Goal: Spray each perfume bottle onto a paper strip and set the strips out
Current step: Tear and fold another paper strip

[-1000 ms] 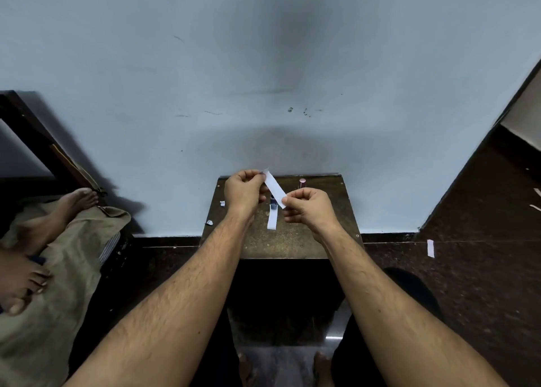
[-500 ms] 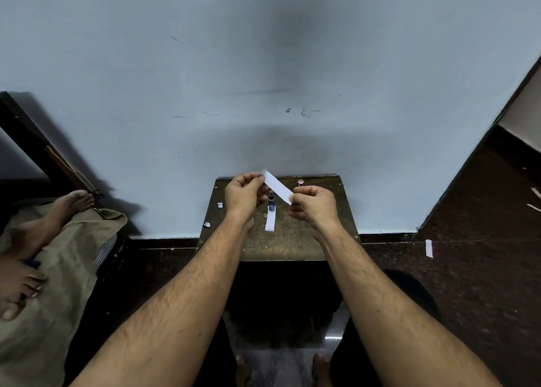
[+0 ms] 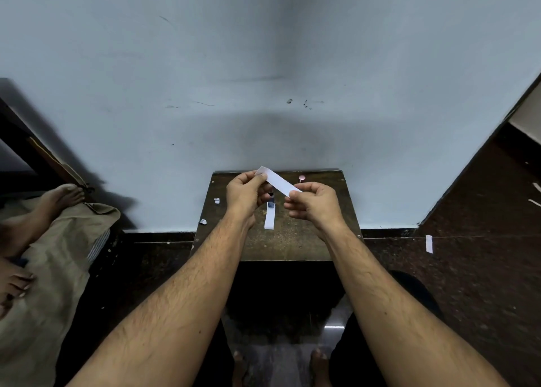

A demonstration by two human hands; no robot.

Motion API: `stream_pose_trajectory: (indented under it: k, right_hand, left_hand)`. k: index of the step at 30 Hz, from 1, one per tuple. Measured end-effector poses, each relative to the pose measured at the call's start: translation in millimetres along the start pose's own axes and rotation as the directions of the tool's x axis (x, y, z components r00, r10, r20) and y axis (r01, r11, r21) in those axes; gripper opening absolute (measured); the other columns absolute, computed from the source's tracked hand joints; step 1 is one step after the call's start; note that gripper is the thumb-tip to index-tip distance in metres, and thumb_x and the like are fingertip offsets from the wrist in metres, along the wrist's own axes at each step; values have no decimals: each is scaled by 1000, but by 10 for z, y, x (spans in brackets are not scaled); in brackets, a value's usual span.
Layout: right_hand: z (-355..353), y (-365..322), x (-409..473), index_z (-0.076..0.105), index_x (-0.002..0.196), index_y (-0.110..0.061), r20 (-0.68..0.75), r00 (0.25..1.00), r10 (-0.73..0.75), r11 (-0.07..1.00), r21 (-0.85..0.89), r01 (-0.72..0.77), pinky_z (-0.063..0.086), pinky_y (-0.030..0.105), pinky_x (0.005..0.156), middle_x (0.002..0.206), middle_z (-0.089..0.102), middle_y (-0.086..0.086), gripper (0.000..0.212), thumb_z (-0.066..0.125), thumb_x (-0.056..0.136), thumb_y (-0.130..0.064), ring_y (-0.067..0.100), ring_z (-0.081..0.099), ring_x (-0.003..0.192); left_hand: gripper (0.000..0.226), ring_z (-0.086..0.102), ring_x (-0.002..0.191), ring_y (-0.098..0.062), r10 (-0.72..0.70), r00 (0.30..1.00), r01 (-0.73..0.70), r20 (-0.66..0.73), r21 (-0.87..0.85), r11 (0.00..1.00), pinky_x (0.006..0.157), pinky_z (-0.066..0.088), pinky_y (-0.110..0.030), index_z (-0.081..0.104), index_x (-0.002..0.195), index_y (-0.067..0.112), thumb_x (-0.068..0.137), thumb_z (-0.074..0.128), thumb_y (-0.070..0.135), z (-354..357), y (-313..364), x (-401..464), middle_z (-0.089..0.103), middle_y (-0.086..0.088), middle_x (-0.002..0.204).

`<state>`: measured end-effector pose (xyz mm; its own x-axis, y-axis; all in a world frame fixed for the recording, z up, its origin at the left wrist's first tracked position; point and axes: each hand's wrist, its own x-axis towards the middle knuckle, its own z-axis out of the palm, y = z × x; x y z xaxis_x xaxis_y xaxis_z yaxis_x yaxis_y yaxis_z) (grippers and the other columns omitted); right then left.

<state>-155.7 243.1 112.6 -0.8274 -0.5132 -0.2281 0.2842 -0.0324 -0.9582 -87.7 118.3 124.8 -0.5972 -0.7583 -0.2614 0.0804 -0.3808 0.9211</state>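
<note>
Just above the worktop (image 3: pixel 292 240), a white paper strip (image 3: pixel 278 181) is held slanted between both hands: its far end is pinched by the left hand (image 3: pixel 244 194), its near end by the right hand (image 3: pixel 314 203). Below the strip, a small dark perfume bottle (image 3: pixel 270 200) is seen upright on the worktop, with a second strip (image 3: pixel 270 218) laid flat just in front of it. A pink-capped object (image 3: pixel 301 177) is placed near the far edge. Another strip (image 3: pixel 429 243) is left on the floor (image 3: pixel 468 269) to the right.
</note>
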Motion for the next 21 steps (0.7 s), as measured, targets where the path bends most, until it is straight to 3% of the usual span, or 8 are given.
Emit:
stream_pose_trajectory:
  k: [3, 8, 16, 21]
  right_hand:
    - [-3, -11, 36, 66, 88, -7, -24, 1000, -9, 1000, 12, 9, 56, 27, 51, 72, 71, 10, 8, 63, 88, 1, 19, 70, 60]
    - [-32, -5, 115, 68, 90, -10, -49, 996, 68, 994, 93, -63, 56, 26, 53, 69, 71, 7, 11, 63, 88, -1, 16, 69, 59]
    - [-31, 236, 288, 69, 83, -7, -121, 990, 76, 996, 62, -69, 52, 25, 49, 66, 67, 7, 6, 70, 84, -1, 10, 58, 50]
    - [-88, 412, 422, 66, 83, -6, -174, 976, 128, 988, 113, -109, 51, 23, 46, 65, 65, 6, 7, 65, 86, 0, 10, 59, 50]
  left_hand:
    - [9, 67, 57, -6, -28, 1000, 28, -2, -12, 1000, 47, 50, -18, 64, 85, 13, 91, 65, 6, -24, -26, 52, 71, -2, 75]
    - [8, 68, 58, -7, -90, 996, 89, -7, -77, 993, 50, 52, -18, 63, 91, 10, 89, 66, 4, -43, -133, 145, 70, -6, 78]
    - [9, 67, 60, -6, -1, 997, 1, -74, 3, 1000, 55, 54, -17, 65, 86, 10, 91, 64, 2, -46, -335, 289, 68, -7, 78]
    - [9, 64, 62, -7, 7, 984, -7, -176, 0, 1000, 54, 54, -18, 67, 87, 9, 91, 63, 1, -116, -456, 402, 67, 0, 75]
